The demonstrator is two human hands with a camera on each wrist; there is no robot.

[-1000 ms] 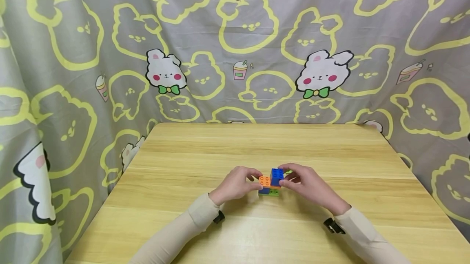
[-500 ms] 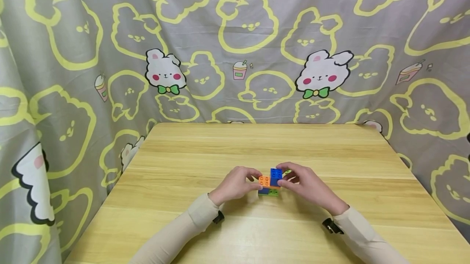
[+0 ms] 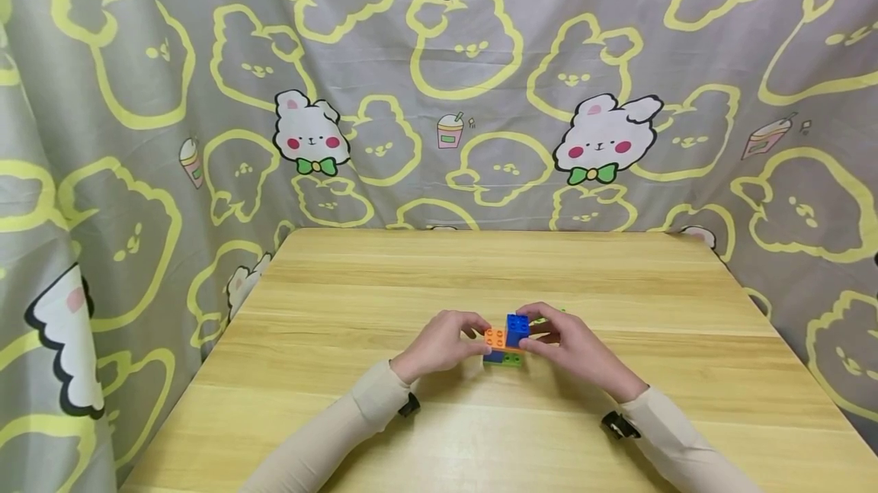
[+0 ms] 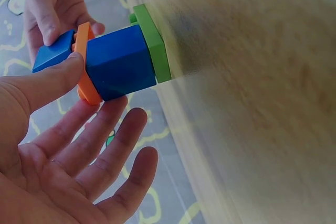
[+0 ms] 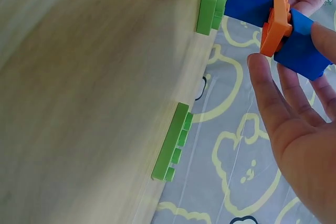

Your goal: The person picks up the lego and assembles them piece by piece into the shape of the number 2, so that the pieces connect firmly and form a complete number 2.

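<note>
A small brick stack (image 3: 506, 340) stands on the wooden table (image 3: 439, 272). It has a green plate (image 4: 153, 40) at the bottom, then a blue brick (image 4: 119, 64), an orange plate (image 5: 274, 23) and a smaller blue brick (image 5: 298, 52) on top. My left hand (image 3: 473, 333) holds the stack from the left, thumb on the orange plate's edge and fingers on the far side. My right hand (image 3: 538, 329) pinches the top blue brick from the right.
A loose green plate (image 5: 173, 142) lies flat on the table just behind my right hand. A grey curtain with yellow bunny outlines (image 3: 439, 97) hangs close around the table's back and sides.
My right hand and forearm have edged slightly left towards the stack. The stack and my left hand have stayed where they were.
</note>
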